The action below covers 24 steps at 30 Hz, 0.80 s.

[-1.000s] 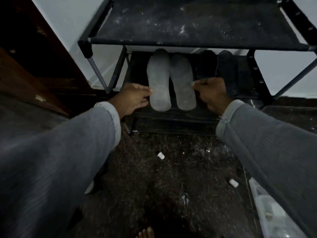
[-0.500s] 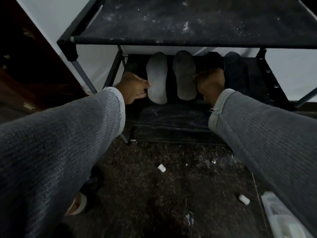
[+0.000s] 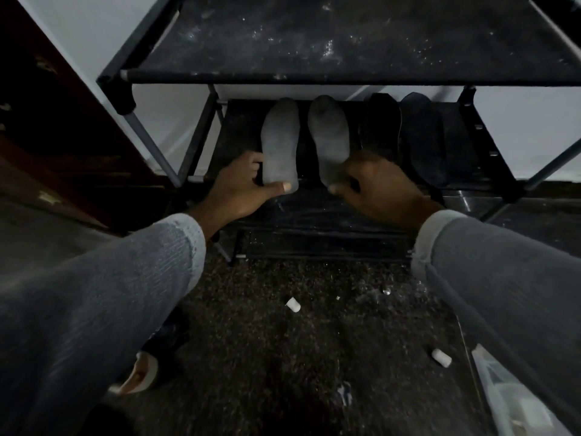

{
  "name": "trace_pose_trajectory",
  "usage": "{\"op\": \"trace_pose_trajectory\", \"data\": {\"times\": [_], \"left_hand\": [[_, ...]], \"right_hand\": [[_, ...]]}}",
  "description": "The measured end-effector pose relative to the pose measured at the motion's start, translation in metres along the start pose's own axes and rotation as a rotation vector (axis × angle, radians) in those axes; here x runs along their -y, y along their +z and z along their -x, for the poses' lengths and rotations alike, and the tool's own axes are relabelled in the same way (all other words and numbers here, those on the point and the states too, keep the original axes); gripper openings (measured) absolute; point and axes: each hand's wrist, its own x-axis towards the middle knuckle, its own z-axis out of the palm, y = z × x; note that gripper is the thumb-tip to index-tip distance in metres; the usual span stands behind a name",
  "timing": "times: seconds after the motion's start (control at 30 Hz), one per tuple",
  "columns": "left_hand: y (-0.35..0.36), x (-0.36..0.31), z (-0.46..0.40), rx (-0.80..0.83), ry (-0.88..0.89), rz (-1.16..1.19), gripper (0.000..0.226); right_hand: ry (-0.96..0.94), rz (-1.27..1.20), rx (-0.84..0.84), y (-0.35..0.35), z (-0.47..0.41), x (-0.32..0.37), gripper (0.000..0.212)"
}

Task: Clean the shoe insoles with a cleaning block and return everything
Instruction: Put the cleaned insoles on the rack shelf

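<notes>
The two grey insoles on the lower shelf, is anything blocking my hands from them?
No. The left hand already grips the left grey insole, and the right hand touches the right grey insole.

- Single head view, worn high, facing forward and down, close over the rack at 12 o'clock.
- Floor at 6 o'clock.

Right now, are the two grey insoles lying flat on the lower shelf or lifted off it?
Flat on it. Both grey insoles lie side by side on the lower shelf, heels toward the hands.
</notes>
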Motion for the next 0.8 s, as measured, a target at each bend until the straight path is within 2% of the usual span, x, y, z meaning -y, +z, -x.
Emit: {"op": "trace_pose_trajectory", "data": {"times": [0.1,0.3,0.8], "left_hand": [[0.001,0.005,0.003,0.025,0.079,-0.092,0.076],[0.007,0.002,-0.004,-0.021,0.117,-0.208,0.066],[0.023,-0.001,-0.017,-0.12,0.13,-0.206,0.051]], "right_hand": [[-0.08,0.055,0.053,0.006,0.009,-0.002,0.032],[0.011,0.046,-0.003,0.01,0.005,0.008,0.025],[0.18,0.036,-0.056,0.013,-0.003,0.013,0.026]]}}
